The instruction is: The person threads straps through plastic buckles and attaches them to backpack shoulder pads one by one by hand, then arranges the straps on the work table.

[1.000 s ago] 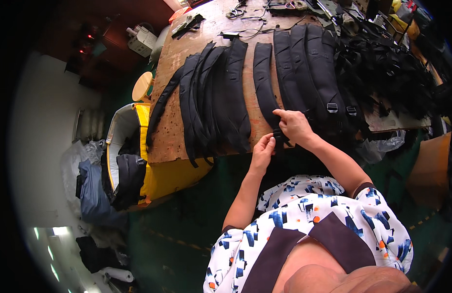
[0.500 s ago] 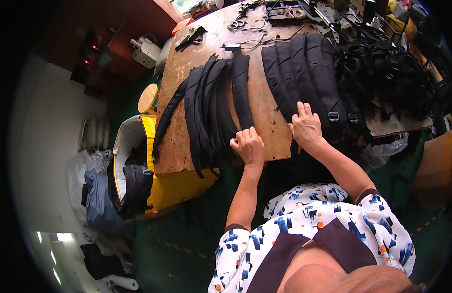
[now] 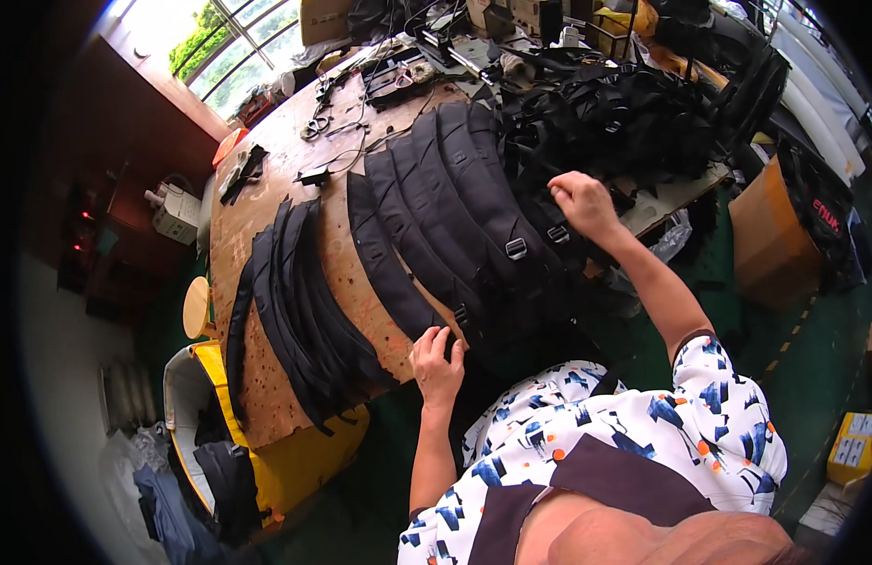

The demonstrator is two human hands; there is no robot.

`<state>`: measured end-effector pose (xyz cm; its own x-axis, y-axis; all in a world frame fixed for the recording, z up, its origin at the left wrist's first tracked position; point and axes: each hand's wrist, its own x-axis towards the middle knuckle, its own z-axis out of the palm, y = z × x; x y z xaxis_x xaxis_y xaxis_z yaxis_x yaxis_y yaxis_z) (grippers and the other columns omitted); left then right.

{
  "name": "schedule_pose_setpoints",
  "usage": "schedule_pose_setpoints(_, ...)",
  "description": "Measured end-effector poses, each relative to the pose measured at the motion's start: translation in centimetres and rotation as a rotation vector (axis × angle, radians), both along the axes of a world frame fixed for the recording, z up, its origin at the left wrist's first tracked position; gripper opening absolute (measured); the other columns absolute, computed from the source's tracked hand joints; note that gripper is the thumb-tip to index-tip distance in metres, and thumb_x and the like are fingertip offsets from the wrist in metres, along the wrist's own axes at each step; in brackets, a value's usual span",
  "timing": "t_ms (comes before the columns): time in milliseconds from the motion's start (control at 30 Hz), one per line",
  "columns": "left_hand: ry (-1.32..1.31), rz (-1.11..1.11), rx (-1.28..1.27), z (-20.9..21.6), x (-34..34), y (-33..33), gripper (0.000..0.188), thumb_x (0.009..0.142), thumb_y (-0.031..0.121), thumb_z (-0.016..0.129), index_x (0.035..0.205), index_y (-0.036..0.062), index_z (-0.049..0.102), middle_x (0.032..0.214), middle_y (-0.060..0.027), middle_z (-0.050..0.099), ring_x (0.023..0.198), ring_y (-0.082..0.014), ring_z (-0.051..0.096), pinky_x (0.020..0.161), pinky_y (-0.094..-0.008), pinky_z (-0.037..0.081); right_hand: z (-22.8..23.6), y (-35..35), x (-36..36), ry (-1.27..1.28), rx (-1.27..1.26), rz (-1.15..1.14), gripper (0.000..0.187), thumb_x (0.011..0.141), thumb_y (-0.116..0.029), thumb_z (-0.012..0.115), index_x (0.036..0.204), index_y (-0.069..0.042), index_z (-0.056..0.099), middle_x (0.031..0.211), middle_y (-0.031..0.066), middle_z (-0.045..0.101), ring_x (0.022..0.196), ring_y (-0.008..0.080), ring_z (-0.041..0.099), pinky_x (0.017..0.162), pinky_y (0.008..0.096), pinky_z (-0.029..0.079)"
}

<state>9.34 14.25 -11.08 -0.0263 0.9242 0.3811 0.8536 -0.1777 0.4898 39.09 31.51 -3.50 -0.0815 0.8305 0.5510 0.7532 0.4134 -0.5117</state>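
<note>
A worn wooden table [image 3: 285, 165] takes up the middle of the view, the person standing at its near edge. On its right side sprawls a tangled heap of black webbing straps [image 3: 610, 118]. Just in front and to the left of that heap lies a broad overlapping row of black padded shoulder straps [image 3: 455, 202], and toward the table's left edge a narrower fan of thin black straps [image 3: 309, 311].

Between the two groups lies one curved black strap [image 3: 382, 254] — its long axis running from the far left down to the near right, toward the person. A thin wedge of bare wood shows between its lower stretch and the padded row.

The left hand [image 3: 438, 367] is clearly the nearer one: its bent fingers rest at this strap's near end, so the strap's length leads away from it, forward and to the left. Whether thumb and fingers pinch the fabric I cannot tell.

The right hand [image 3: 586, 205] is well apart from that strap, across the padded row and near the heap's front edge — fingers loosely curled, with nothing plainly seen in them. Below and left of it sits a small ladder-lock buckle [image 3: 516, 249] on the padded row.
</note>
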Motion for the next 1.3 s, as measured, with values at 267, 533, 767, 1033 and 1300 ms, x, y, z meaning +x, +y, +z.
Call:
schedule_pose_setpoints(267, -0.061, 0.043, 0.092, 1.9, 1.0, -0.7, 0.018, 0.076, 0.008, 0.062, 0.094, 0.0040, 0.063, 0.100, -0.0090, 0.061, 0.094, -0.0268, 0.056, 0.084, -0.0379, 0.041, -2.4, 1.6, -0.9, -0.467, -0.552, -0.223, 0.045, 0.072, -0.046, 0.064, 0.094, -0.006, 0.062, 0.103, 0.0128, 0.061, 0.101, 0.0278, 0.057, 0.084, 0.0378, 0.046)
schedule_pose_setpoints(533, -0.102, -0.015, 0.073, 2.3, 1.5, -0.7, 0.017, 0.077, 0.008, 0.061, 0.093, 0.0035, 0.063, 0.097, -0.0108, 0.062, 0.092, -0.0277, 0.057, 0.083, -0.0376, 0.042, -1.7, 3.6, 1.1, -0.092, -0.291, -0.151, 0.014, 0.073, -0.019, 0.059, 0.076, -0.006, 0.061, 0.074, 0.0135, 0.063, 0.076, 0.0306, 0.061, 0.069, 0.0389, 0.048)
schedule_pose_setpoints(767, -0.279, -0.140, 0.019, 2.8, 3.4, -0.2, 0.017, 0.078, 0.007, 0.060, 0.094, 0.0025, 0.062, 0.096, -0.0121, 0.062, 0.089, -0.0287, 0.059, 0.080, -0.0359, 0.045, 2.3, 7.7, -0.3, -0.141, -0.031, -0.175, 0.024, 0.079, -0.030, 0.059, 0.091, -0.009, 0.057, 0.086, 0.0136, 0.064, 0.082, 0.0318, 0.062, 0.071, 0.0411, 0.048)
schedule_pose_setpoints(1033, -0.185, -0.224, 0.013, 2.9, 4.1, -0.7, 0.017, 0.078, 0.004, 0.059, 0.094, 0.0003, 0.062, 0.092, -0.0152, 0.062, 0.077, -0.0261, 0.062, 0.070, -0.0311, 0.049, -2.1, 13.8, 1.2, -0.142, -0.396, -0.490, 0.031, 0.076, -0.017, 0.053, 0.107, -0.010, 0.054, 0.094, 0.0209, 0.062, 0.093, 0.0361, 0.059, 0.080, 0.0433, 0.048)
schedule_pose_setpoints(1300, -0.296, -0.196, -0.072, 2.5, 3.3, -0.3, 0.016, 0.078, 0.006, 0.060, 0.093, 0.0016, 0.062, 0.092, -0.0142, 0.063, 0.084, -0.0300, 0.060, 0.075, -0.0353, 0.049, 9.5, 14.9, 6.3, 0.191, 0.089, -0.205, 0.022, 0.080, -0.014, 0.046, 0.090, -0.008, 0.064, 0.075, 0.0107, 0.065, 0.071, 0.0221, 0.063, 0.069, 0.0328, 0.049)
